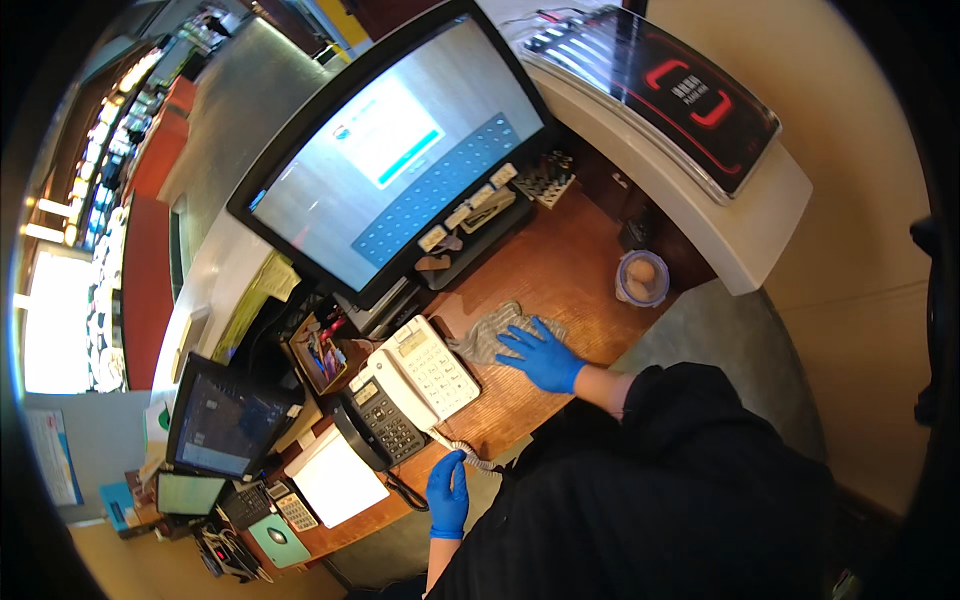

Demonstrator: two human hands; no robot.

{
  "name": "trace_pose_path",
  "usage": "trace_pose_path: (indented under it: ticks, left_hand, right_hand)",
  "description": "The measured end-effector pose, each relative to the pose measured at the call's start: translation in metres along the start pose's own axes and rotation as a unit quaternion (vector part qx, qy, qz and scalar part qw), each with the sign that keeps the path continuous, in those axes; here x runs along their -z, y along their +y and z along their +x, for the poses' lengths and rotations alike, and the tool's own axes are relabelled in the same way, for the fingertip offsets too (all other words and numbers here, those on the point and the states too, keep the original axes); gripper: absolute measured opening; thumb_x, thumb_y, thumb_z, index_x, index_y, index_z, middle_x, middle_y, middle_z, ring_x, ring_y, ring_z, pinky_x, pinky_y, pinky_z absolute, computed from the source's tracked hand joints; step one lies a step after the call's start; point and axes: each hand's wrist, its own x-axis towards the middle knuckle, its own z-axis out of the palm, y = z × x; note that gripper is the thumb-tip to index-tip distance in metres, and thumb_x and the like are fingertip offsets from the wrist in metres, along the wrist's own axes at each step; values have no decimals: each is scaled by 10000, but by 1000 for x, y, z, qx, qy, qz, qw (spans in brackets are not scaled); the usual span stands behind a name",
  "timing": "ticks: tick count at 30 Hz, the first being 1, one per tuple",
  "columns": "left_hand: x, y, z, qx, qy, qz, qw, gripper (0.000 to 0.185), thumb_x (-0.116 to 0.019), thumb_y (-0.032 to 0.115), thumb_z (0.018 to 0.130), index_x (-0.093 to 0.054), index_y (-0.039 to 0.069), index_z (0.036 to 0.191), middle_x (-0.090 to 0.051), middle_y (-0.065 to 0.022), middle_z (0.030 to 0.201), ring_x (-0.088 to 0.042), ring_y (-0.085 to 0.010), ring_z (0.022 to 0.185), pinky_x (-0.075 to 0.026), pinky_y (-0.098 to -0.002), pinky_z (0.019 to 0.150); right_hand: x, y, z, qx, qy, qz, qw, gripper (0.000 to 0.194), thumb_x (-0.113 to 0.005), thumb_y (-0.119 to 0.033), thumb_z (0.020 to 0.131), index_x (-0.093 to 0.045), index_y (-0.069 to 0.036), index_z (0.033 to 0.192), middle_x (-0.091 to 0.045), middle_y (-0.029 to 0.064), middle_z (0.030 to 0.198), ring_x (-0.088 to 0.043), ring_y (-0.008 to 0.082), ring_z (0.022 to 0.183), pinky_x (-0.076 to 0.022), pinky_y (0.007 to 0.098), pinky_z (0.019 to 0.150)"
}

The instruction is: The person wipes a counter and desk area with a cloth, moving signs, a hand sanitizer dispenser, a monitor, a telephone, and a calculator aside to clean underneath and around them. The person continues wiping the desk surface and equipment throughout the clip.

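Note:
My right hand (543, 357), in a blue glove, lies flat with spread fingers on a grey striped cloth (487, 330). The cloth is bunched on the wooden desk (555, 262), to the right of a white desk telephone (426, 371). Near the desk's front edge is my left hand (448, 495), also gloved in blue, its fingers drawn together. Its fingertips are beside the telephone's coiled cord (476, 461); whether they hold it is unclear. A black desk telephone (382, 420) stands against the white one.
A large monitor (397, 150) stands behind the cloth. A lidded tub (642, 278) with egg-like things sits at the right. Leftward are a pen box (319, 356), white paper (337, 476), a calculator (298, 512), a second monitor (225, 420) and a mouse (277, 532) on a green pad.

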Motion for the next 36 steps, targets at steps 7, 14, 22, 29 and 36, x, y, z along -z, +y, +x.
trace_pose_path:
  ticks: [7, 14, 22, 29, 36]
  left_hand:
    - [-42, 74, 93, -123, -78, -2, 989, 622, -773, 179, 813, -497, 20, 1347, -563, -174, 1291, -590, -295, 1139, -480, -372, 952]
    - [-234, 132, 177, -23, -157, -210, 965, 585, -715, 163, 861, -444, 7, 1354, -612, -142, 1098, -613, -203, 953, -520, -320, 817]
    - [-325, 142, 225, 13, -331, -94, 939, 672, -679, 585, 776, -671, -24, 1061, -671, -264, 1023, -648, -382, 998, -507, -428, 845]
    - [-318, 125, 233, -36, -223, -29, 974, 664, -771, 552, 698, -657, -43, 972, -661, -262, 971, -663, -333, 900, -516, -416, 762]
    - [-205, 91, 221, 119, -127, -298, 939, 274, -756, 270, 791, -652, 19, 753, -629, -75, 638, -598, -157, 583, -477, -345, 491]
  right_hand:
    - [-3, 100, 22, -313, 90, -74, 943, 412, -506, -254, 918, -570, -207, 1322, -401, 147, 1470, -327, 371, 1368, -203, 586, 1109]
    - [-36, -21, -68, -49, -4, 374, 926, 366, -423, -188, 979, -476, -68, 1320, -469, 180, 1379, -416, 292, 1309, -316, 385, 1108]
    - [11, 72, -161, -115, 42, 89, 988, 419, -528, -95, 835, -584, -62, 1249, -525, 179, 1334, -465, 346, 1259, -210, 577, 1117]
    - [9, 68, -164, -120, 99, 56, 986, 390, -520, -91, 847, -602, -34, 1224, -494, 202, 1363, -440, 390, 1271, -195, 615, 1095]
    - [10, 81, -98, -121, -88, -7, 989, 476, -468, -161, 877, -530, -88, 1343, -455, 172, 1426, -400, 336, 1335, -224, 570, 1119]
